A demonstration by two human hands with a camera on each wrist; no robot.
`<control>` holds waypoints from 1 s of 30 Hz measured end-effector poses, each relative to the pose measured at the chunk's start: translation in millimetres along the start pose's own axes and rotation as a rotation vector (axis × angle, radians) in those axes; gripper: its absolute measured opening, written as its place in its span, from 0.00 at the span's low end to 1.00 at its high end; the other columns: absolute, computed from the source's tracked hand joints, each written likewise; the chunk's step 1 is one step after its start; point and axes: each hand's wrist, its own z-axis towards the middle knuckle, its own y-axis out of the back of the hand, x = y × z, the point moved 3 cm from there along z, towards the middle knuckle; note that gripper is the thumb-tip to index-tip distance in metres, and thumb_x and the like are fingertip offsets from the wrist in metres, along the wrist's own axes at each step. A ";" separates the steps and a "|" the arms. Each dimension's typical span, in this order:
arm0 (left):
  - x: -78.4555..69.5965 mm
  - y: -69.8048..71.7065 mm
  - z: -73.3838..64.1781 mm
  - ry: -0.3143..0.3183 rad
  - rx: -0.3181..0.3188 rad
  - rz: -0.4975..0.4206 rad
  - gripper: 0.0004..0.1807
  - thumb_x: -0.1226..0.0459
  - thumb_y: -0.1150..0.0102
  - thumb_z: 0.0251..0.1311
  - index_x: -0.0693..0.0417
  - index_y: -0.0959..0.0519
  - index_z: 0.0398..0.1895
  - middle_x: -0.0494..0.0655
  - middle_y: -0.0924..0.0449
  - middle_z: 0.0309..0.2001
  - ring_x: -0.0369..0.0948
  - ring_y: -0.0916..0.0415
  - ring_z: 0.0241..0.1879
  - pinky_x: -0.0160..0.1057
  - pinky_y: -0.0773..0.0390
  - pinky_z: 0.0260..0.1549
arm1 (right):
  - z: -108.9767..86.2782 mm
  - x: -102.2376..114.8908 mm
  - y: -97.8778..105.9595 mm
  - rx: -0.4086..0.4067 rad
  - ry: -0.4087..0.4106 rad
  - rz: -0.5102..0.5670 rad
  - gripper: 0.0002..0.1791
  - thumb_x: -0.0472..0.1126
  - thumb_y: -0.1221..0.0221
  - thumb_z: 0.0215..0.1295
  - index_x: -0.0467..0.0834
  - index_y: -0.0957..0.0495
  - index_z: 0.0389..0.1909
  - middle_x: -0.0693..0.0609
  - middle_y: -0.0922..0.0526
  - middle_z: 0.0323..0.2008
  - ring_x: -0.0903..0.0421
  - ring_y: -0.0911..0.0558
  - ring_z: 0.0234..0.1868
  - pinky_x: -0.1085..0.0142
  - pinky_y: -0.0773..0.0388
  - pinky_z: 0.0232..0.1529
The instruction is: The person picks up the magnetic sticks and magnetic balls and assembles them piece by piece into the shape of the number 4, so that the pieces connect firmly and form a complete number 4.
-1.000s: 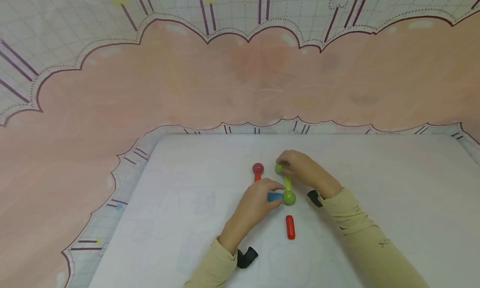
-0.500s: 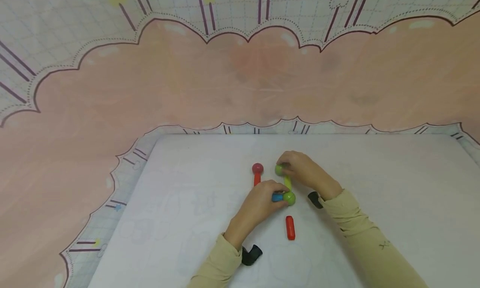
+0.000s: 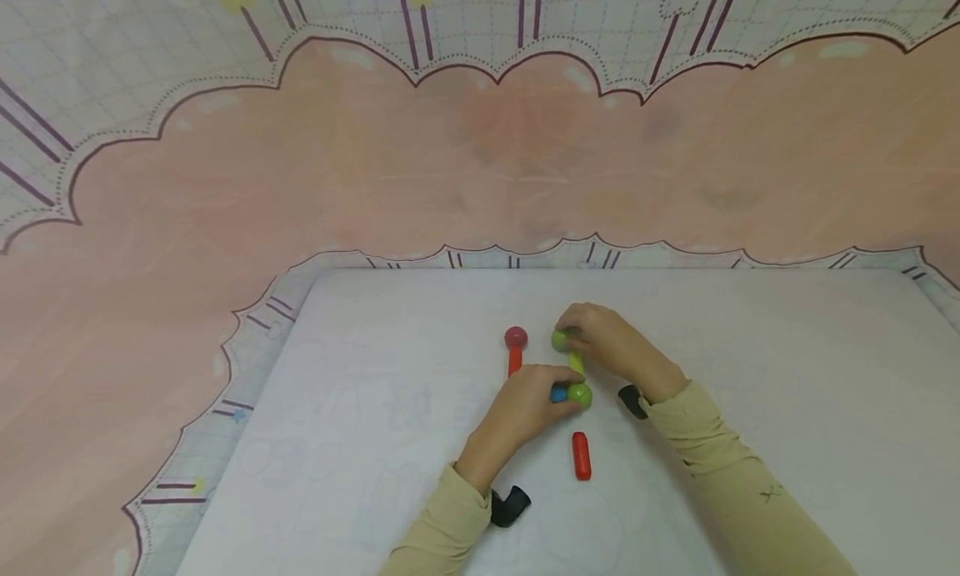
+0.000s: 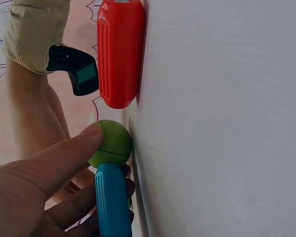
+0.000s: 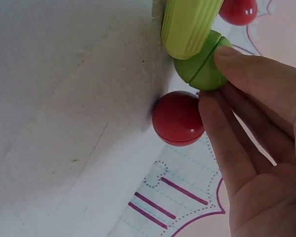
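Observation:
My left hand [image 3: 521, 401] pinches the near green ball [image 4: 111, 143], thumb on one side and fingers on the other. A blue ribbed rod [image 4: 112, 200] butts against that ball and runs back under the palm. From the same ball a yellow-green rod [image 3: 576, 362] leads away to the far green ball [image 5: 204, 64]. My right hand [image 3: 607, 343] holds this far ball between thumb and fingertips. To the left, a red ball [image 3: 516, 338] tops a red rod [image 3: 515, 363], whose near end my left hand hides.
A loose red rod [image 3: 582, 456] lies on the white tabletop [image 3: 360, 443], nearer than both hands. Another red ball [image 5: 238, 10] shows at the top of the right wrist view. Black wrist devices [image 3: 512, 507] are on both arms. Patterned cloth [image 3: 450, 176] hangs behind the table.
My left hand has slid slightly right along the blue rod, and its fingertips have come round the near green ball. My right hand has barely moved.

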 end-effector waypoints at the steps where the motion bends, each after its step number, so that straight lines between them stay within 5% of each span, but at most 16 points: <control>1: 0.3 -0.5 0.2 0.000 0.001 -0.001 0.18 0.58 0.27 0.56 0.46 0.15 0.50 0.36 0.16 0.40 0.33 0.25 0.37 0.28 0.23 0.41 | -0.2 0.2 0.2 0.000 -0.002 -0.001 0.10 0.28 0.36 0.61 0.34 0.16 0.44 0.44 0.14 0.45 0.46 0.18 0.51 0.52 0.21 0.57; 30: -2.0 -2.0 -2.3 0.029 -0.057 0.051 0.16 0.58 0.27 0.55 0.48 0.14 0.48 0.39 0.15 0.40 0.33 0.24 0.36 0.29 0.21 0.41 | -3.6 0.7 4.8 -0.010 0.035 -0.040 0.10 0.28 0.33 0.59 0.34 0.16 0.42 0.45 0.15 0.41 0.49 0.17 0.46 0.54 0.19 0.53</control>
